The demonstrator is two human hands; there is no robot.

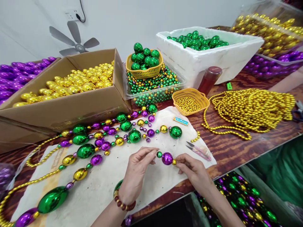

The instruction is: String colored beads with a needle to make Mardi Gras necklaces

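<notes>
Over the white cloth (92,186), a short bead string with a large purple bead (167,158) is stretched between my hands. At its left end, beside a small green bead (159,154), my left hand (142,162) is closed in a pinch. My right hand (193,168) pinches the other end, next to a small gold bead (174,162). The thread itself is too fine to make out. Strands of green, purple and gold beads (86,151) lie left of my hands. A large green bead (175,132) sits beyond them, and thread snips (199,150) rest to the right.
Behind stand a cardboard box (94,104) of gold beads, a clear tub (127,91) of mixed beads and a foam box (180,60) of green ones. An orange basket (203,108), a jar (210,80) and gold bead strands (251,107) are at right, near another person's arm (287,80).
</notes>
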